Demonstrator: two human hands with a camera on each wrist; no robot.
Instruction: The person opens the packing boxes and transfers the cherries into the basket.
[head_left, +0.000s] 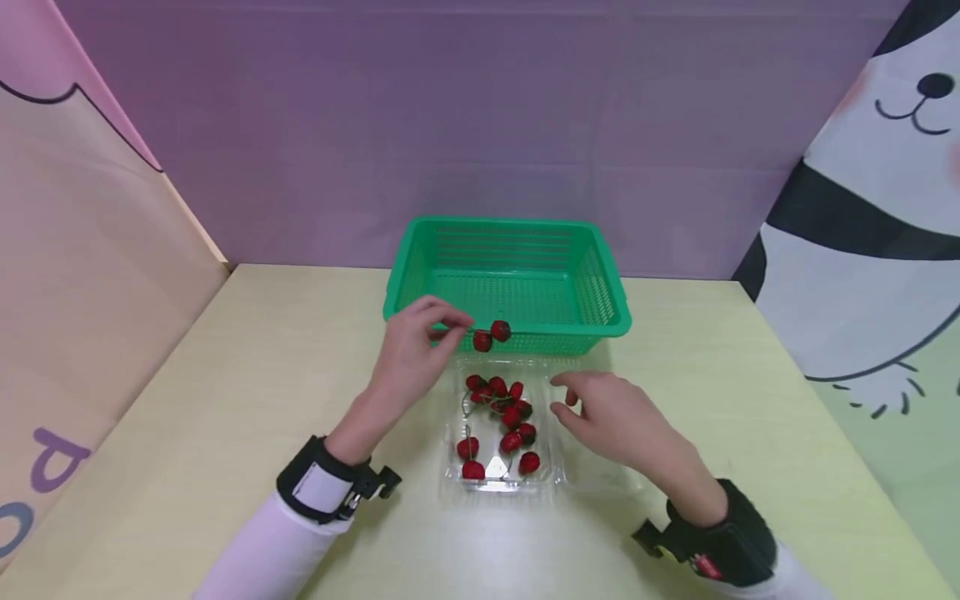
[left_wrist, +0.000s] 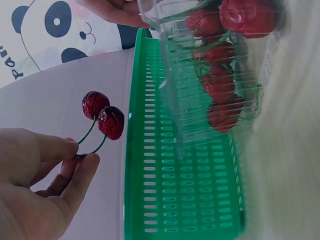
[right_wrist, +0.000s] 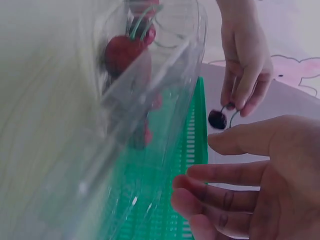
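My left hand (head_left: 417, 354) pinches the green stems of a pair of dark red cherries (left_wrist: 110, 122) between thumb and fingertips. In the head view the pair hangs at the near rim of a green plastic basket (head_left: 619, 321), overlapping it. Below sits a clear plastic box (head_left: 453, 475) with several more cherries (head_left: 511, 417) on green stems inside. To the right of the box, over its clear opened lid (head_left: 600, 475), is my right hand (head_left: 611, 417). Its fingers are loosely bent with nothing between them, as the right wrist view also shows.
The basket stands at the back of the pale wooden table (head_left: 300, 375), against a purple backdrop (head_left: 487, 108). A panda print (head_left: 885, 200) hangs on the right, and a beige and pink sheet (head_left: 82, 233) on the left.
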